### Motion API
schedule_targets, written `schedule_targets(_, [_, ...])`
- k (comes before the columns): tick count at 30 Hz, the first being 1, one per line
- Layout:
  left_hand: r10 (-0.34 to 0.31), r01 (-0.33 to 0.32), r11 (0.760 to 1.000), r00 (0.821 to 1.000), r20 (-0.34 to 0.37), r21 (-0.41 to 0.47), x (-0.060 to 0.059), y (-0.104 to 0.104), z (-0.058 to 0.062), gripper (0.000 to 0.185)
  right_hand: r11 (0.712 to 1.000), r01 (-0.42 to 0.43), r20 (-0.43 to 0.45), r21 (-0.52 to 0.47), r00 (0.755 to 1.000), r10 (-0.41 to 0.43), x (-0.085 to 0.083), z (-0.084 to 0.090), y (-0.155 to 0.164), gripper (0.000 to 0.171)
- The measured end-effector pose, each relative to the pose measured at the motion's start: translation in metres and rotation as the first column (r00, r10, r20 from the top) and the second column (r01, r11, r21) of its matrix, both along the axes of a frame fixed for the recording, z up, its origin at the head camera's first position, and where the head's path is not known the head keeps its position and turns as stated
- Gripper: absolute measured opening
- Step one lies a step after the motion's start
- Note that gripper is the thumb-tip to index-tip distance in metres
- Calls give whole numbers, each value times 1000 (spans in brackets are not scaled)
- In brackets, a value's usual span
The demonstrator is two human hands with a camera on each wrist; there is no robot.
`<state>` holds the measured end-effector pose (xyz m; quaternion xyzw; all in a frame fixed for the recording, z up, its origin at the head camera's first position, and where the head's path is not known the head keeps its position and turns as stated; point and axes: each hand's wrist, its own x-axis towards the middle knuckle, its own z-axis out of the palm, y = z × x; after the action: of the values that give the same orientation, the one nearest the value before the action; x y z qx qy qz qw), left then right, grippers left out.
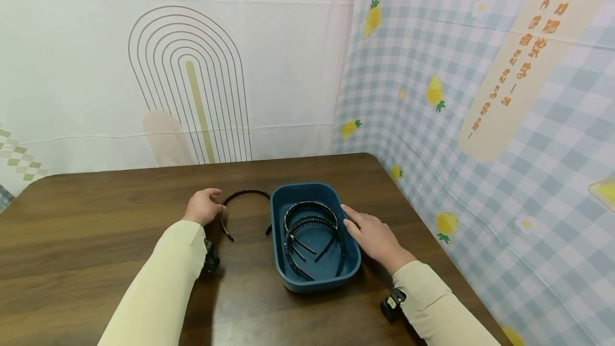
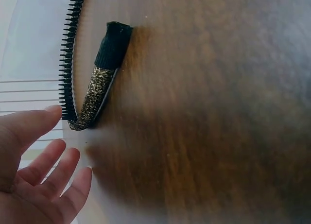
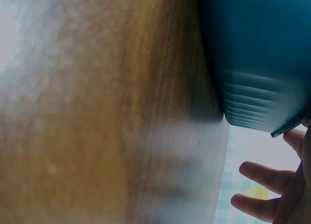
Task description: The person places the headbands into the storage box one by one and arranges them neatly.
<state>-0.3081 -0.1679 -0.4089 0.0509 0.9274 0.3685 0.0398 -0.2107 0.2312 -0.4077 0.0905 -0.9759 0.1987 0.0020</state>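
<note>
A dark toothed headband [image 1: 246, 191] stands on the table to the left of a blue plastic bin [image 1: 280, 250]. My left hand [image 1: 202, 207] is at its left side. In the left wrist view, the thumb tip of that hand [image 2: 36, 161] is right at the teeth of the headband [image 2: 68, 63], the other fingers loosely bent and apart from it. One end of the band shows glittery gold and black fabric. My right hand [image 1: 372, 234] rests at the bin's right rim, fingers fairly straight; the right wrist view shows them spread beside the bin wall [image 3: 262, 54]. Dark headbands [image 1: 312, 222] lie inside the bin.
The brown wooden table [image 1: 120, 266] has its far edge against a white patterned cloth [image 1: 288, 68]. On the right hangs a blue checked cloth [image 1: 413, 41] with lemon and pineapple-like prints, close to the table's right edge.
</note>
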Motion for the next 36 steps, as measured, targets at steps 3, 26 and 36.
schedule_targets(3, [0, 0, 1000, 1000, -7, -6, 0, 0, -1, 48, 1000, 7, 5, -1, 1000, -7, 0, 0, 1, 51])
schedule_targets(26, [3, -3, 1000, 1000, 28, -14, -6, 5, -1, 43, 1000, 2, 11, -14, 1000, -2, -1, 1, 0, 50])
schedule_targets(36, [4, -4, 1000, 998, 56, -8, -6, 9, -3, 40, 1000, 2, 21, -18, 1000, -2, -1, -1, 1, 51])
